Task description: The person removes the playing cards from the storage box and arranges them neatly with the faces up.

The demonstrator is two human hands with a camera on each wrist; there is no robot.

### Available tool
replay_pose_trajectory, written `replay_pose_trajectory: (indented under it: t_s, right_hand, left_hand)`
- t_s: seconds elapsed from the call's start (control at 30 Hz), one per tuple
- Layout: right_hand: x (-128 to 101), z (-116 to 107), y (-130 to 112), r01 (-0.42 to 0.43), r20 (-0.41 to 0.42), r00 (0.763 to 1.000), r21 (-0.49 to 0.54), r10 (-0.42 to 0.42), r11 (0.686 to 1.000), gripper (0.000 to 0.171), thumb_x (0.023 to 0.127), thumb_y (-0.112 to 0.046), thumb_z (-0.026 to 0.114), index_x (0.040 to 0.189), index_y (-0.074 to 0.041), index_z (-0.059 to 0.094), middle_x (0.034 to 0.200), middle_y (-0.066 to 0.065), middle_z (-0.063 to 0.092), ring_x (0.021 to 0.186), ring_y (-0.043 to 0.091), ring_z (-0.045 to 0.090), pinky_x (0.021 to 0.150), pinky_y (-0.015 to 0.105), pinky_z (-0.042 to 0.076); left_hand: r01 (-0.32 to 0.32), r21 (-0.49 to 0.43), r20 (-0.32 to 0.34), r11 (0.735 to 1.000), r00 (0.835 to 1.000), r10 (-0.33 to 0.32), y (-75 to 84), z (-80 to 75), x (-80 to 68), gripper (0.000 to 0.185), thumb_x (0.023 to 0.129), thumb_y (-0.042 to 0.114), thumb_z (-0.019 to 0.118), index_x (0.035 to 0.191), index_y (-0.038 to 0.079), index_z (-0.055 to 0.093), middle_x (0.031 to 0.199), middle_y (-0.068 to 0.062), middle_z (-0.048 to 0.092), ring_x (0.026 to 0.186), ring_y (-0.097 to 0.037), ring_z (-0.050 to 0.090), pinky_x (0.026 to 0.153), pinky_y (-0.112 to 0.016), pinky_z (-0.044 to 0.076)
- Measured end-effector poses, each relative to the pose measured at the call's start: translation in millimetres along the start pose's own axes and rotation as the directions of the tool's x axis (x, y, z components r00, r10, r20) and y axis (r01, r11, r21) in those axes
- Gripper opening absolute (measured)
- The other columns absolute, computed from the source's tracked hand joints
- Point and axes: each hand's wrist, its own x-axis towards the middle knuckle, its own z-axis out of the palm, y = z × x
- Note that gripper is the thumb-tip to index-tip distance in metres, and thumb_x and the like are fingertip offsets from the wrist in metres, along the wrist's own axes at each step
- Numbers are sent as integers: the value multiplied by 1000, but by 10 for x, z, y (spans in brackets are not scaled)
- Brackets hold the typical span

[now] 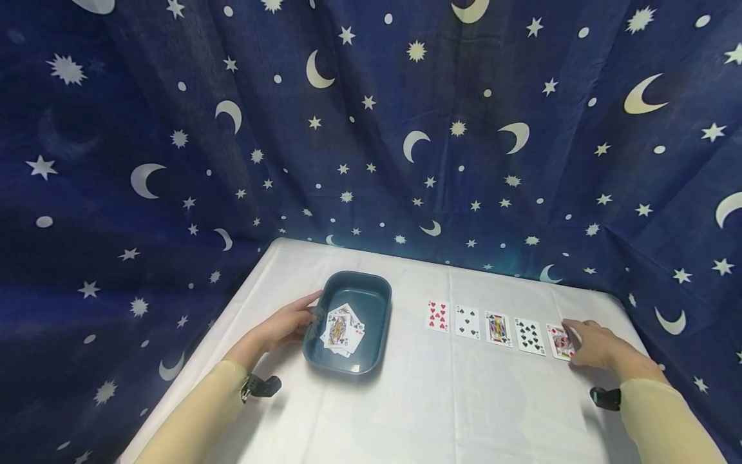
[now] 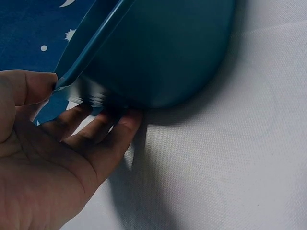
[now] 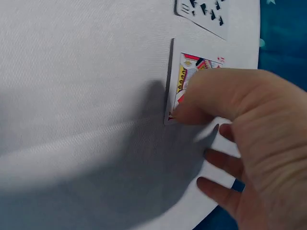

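My left hand (image 1: 284,326) holds the left side of a dark teal plastic tray (image 1: 366,301), which sits on the table. In the left wrist view the thumb touches its rim and the other fingers reach its lower wall. Inside the tray lies a loose pile of playing cards (image 1: 338,332), a face card uppermost. At the right end of a row of face-up cards, my right hand (image 1: 598,347) pinches a red face card (image 3: 180,79). The thumb covers one corner of it; its far edge is hidden by the hand.
Left of that card lie a black spot card (image 1: 530,336), a black-suited face card (image 1: 498,328), another black spot card (image 1: 467,321) and a hearts card (image 1: 437,316). A white cloth covers the table (image 1: 406,412). A blue star-and-moon curtain (image 1: 382,129) surrounds it.
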Motion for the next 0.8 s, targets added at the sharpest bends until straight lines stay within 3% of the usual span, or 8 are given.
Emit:
replay_pose_trajectory:
  t_s: [0.17, 0.33, 0.5, 0.7, 0.8]
  right_hand:
    - [-26, -9, -12, 32, -120, 992, -15, -33, 999, 87, 78, -25, 78, 148, 8, 39, 138, 43, 38, 124, 65, 38, 95, 81, 36]
    - [-4, -58, -209, 75, -204, 976, -41, -82, 996, 82, 83, -28, 73, 151, 4, 40, 143, 38, 40, 128, 61, 37, 99, 79, 34]
    - [68, -110, -608, 137, -275, 948, -93, -158, 986, 78, 85, -26, 68, 154, -2, 39, 147, 34, 41, 131, 57, 37, 104, 77, 31]
    - [173, -97, -1260, 239, -317, 909, -131, -269, 962, 78, 86, -25, 70, 157, -9, 40, 153, 25, 42, 140, 49, 35, 111, 72, 26]
    - [235, -55, -1576, 302, -335, 879, -157, -338, 940, 76, 86, -26, 70, 156, -12, 43, 154, 19, 44, 142, 44, 36, 114, 68, 27]
  left_hand:
    - [-8, -1, 10, 1000, 1000, 8, -13, -6, -2, 71, 98, 7, 50, 163, 25, 30, 161, -27, 32, 135, -44, 49, 106, -60, 46]
    - [-9, 6, 2, 1000, 1000, 9, -19, -2, 4, 70, 98, 8, 50, 163, 26, 31, 158, -26, 37, 132, -43, 53, 106, -60, 46]
    - [-10, 3, -3, 1000, 1000, 10, -21, 0, 2, 70, 97, 8, 50, 163, 25, 31, 159, -26, 36, 134, -45, 51, 105, -60, 46]
    - [-17, -1, -3, 1000, 1000, 17, -17, 6, 3, 71, 97, 7, 50, 163, 25, 31, 158, -26, 37, 134, -46, 51, 105, -61, 46]
    - [-17, 2, -5, 1000, 1000, 17, -12, 7, 3, 71, 97, 7, 51, 163, 25, 32, 158, -26, 39, 134, -46, 50, 105, -61, 46]
